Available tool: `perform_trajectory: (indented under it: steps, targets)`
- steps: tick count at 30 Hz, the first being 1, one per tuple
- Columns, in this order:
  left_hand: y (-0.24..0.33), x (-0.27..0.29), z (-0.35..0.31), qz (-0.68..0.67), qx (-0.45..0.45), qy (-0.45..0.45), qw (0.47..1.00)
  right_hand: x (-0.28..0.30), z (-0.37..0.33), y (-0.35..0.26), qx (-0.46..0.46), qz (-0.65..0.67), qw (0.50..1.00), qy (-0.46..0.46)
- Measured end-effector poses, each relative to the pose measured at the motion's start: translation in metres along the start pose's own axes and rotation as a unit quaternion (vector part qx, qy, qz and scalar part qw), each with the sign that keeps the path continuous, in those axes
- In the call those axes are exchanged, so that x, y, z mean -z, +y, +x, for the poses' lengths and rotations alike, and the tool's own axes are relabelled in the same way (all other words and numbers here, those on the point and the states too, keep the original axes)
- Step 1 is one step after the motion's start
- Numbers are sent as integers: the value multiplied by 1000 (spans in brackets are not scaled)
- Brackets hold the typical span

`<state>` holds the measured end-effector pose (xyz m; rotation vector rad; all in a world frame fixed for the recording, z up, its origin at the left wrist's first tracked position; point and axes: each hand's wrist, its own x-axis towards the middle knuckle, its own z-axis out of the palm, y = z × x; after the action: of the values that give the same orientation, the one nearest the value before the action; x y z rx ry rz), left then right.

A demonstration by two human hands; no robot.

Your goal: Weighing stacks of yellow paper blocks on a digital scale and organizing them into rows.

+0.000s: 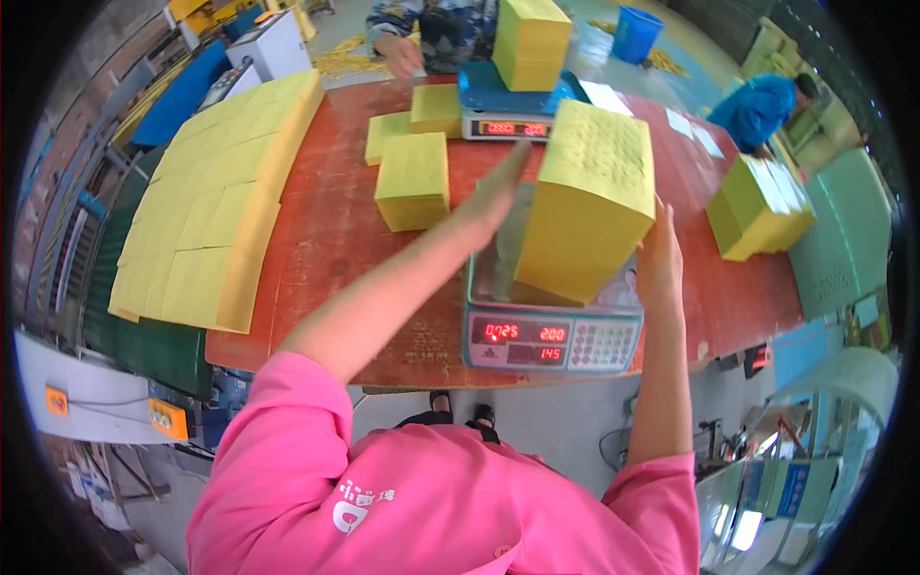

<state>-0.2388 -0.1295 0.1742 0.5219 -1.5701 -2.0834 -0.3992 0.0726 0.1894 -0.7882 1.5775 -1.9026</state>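
Note:
A tall stack of yellow paper [585,216] stands on the platform of the near digital scale [554,337], its top sheet covered with small dark marks. My left hand [498,196] is beside the stack's left face, fingers stretched out and holding nothing; a narrow gap seems to separate them. Against the right face rests my right hand [661,254], its fingers extended upward and partly hidden by the paper. Red digits glow on the scale's display, with a keypad to their right.
Shorter yellow stacks [412,182] sit left of a second scale [513,123], which bears another tall stack [532,43]. Rows of yellow paper [206,206] line the red table's [321,249] left. A paper block [757,211] stands at right. Two other people are beyond the table.

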Motion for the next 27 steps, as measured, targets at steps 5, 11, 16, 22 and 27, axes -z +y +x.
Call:
perform_trajectory:
  steps: [5, 11, 16, 22, 27]
  targets:
    - [-13, -59, -43, -112, -40, 38, 992, -23, -10, 43, -47, 110, 980, 160]
    - [-36, -45, -7, 26, -259, 15, 965, 32, 9, 66, 20, -101, 993, 57]
    - [12, 59, -55, 52, -49, -6, 997, 8, -40, 25, 72, 15, 975, 210]
    - [26, 239, -59, 106, -51, 296, 948, -5, -157, 22, 80, 163, 971, 155]
    - [-16, 324, -23, 187, -21, 349, 918, -87, -145, 15, 43, 136, 990, 13]
